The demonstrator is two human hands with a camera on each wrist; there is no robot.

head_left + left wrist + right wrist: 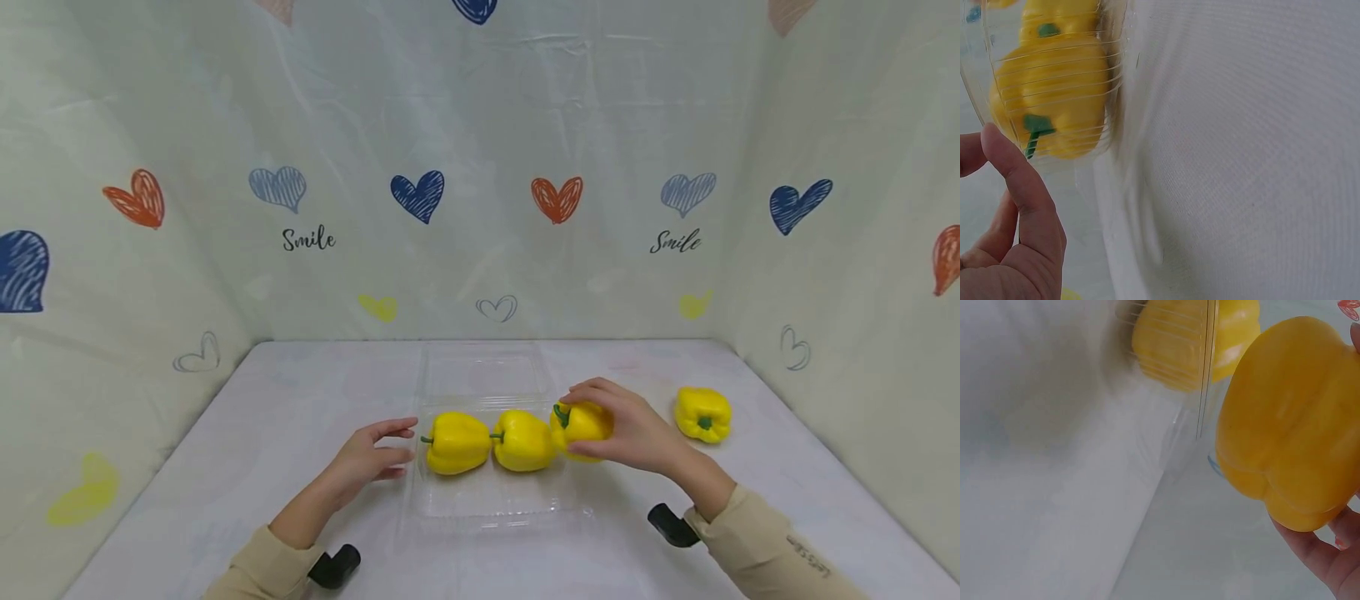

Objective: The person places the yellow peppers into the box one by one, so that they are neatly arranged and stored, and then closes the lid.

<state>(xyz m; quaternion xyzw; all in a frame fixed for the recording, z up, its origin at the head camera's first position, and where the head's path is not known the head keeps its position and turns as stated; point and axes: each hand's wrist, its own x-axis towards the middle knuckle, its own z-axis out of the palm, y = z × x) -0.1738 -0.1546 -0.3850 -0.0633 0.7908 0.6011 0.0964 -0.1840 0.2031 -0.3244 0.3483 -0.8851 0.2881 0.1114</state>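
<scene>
A clear plastic clamshell box lies opened on the table, its lid folded back. Inside it, two yellow bell peppers sit side by side, a left one and a middle one, with green stems pointing left. My right hand grips a third yellow bell pepper between thumb and fingers, over the box's right end; the right wrist view shows this pepper higher than the box rim. At the box's left end my left hand holds nothing, fingertips near or touching the wall.
Another yellow bell pepper rests on the white-covered table, right of the box. Cloth walls printed with hearts enclose the table at back and sides. A black wrist device is beside each sleeve.
</scene>
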